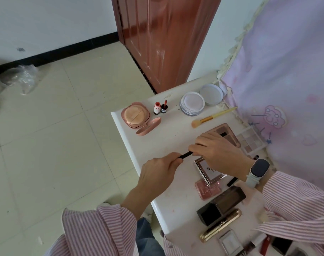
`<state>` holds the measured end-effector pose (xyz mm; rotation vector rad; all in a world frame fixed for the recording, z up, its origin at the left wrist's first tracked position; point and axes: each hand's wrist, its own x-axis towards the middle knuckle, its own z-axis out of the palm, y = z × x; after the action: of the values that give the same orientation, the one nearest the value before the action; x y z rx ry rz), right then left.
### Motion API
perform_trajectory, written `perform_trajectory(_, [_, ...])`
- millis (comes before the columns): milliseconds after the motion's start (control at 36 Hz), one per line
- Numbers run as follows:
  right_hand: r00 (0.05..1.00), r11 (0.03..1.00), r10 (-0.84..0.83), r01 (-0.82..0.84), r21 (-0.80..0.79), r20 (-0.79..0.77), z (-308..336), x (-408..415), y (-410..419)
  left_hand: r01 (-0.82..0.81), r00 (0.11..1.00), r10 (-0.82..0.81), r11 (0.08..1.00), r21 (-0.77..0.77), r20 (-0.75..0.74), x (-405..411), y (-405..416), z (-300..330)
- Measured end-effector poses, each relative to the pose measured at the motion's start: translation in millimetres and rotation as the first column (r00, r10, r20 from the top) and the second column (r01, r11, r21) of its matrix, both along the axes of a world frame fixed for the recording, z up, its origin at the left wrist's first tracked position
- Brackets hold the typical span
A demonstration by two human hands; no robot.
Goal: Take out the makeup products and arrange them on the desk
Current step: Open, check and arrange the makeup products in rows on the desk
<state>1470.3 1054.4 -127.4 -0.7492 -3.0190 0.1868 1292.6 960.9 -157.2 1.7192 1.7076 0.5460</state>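
A glossy white smooth desk top (157, 143) is seen under both hands; a shiny gold metallic tube (221, 225) lies below the right hand (218, 150); striped pink cloth sleeves (102, 228) are worn.

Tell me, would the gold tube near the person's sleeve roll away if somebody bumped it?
Probably yes. The gold tube looks round and lies on its side on the white desk, so a nudge could roll it. Its shiny surface may be slippery to pinch. It looks stiff, not bendy. The black-capped bottle beside it might stop it one way.

Black pencil (186, 154) ends inside hands
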Motion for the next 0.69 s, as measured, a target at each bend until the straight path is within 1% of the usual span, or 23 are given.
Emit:
perform_trajectory(83, [1.000, 0.998, -0.026, 0.026, 0.061, -0.002, 2.8, 5.4, 4.6, 0.000, 0.999, 0.004, 0.997, -0.080, 0.054, -3.4, 0.7, 2.0])
perform_trajectory(139, [0.993, 0.990, -0.114, 0.113, 0.079, 0.004, 5.2, 11.1, 11.5, -0.062, 0.995, 0.071, 0.989, -0.134, 0.063, -8.6, -1.9, 1.0])
perform_trajectory(167, [0.979, 0.979, -0.202, 0.201, 0.045, 0.003, 6.1, 13.0, 14.3, -0.103, 0.991, 0.113, 0.985, -0.140, 0.068, -11.0, -3.9, 0.5])
perform_trajectory(194, [0.952, 0.952, -0.306, 0.306, -0.022, 0.001, 6.9, 14.1, 17.2, -0.141, 0.985, 0.152, 0.981, -0.135, 0.079, -12.3, -6.1, 0.1])
perform_trajectory(250, [0.866, 0.855, -0.499, 0.484, -0.188, -0.040, 8.6, 10.1, 19.1, -0.187, 0.974, 0.202, 0.973, -0.132, 0.107, -10.7, -9.8, -0.2])
perform_trajectory(306, [0.790, 0.766, -0.611, 0.573, -0.290, -0.052, 6.4, 1.5, 19.1, -0.203, 0.969, 0.218, 0.971, -0.128, 0.114, -4.9, -11.2, -2.7])
perform_trajectory(361, [0.752, 0.724, -0.658, 0.616, -0.311, -0.042, 0.4, -9.9, 18.7, -0.237, 0.960, 0.253, 0.962, -0.137, 0.118, 1.6, -9.3, -5.8])
perform_trajectory(417, [0.730, 0.705, -0.682, 0.638, -0.309, -0.051, -5.7, -23.7, 19.5, -0.287, 0.943, 0.305, 0.947, -0.143, 0.130, 6.2, -4.6, -7.5])
perform_trajectory(528, [0.757, 0.748, -0.652, 0.636, -0.190, -0.036, -19.7, -49.2, 23.9, -0.408, 0.884, 0.422, 0.907, -0.108, 0.202, 13.1, 8.3, -4.1])
perform_trajectory(583, [0.751, 0.746, -0.660, 0.652, -0.135, -0.015, -23.6, -58.2, 28.5, -0.456, 0.840, 0.471, 0.882, -0.121, 0.268, 17.9, 17.8, -3.8])
perform_trajectory(639, [0.746, 0.743, -0.666, 0.663, -0.097, 0.002, -25.6, -62.6, 33.5, -0.509, 0.773, 0.534, 0.844, -0.167, 0.342, 23.8, 28.6, -3.9])
perform_trajectory(694, [0.747, 0.743, -0.665, 0.662, -0.100, 0.001, -26.8, -62.0, 37.1, -0.551, 0.713, 0.582, 0.810, -0.200, 0.392, 29.2, 39.0, -1.1])
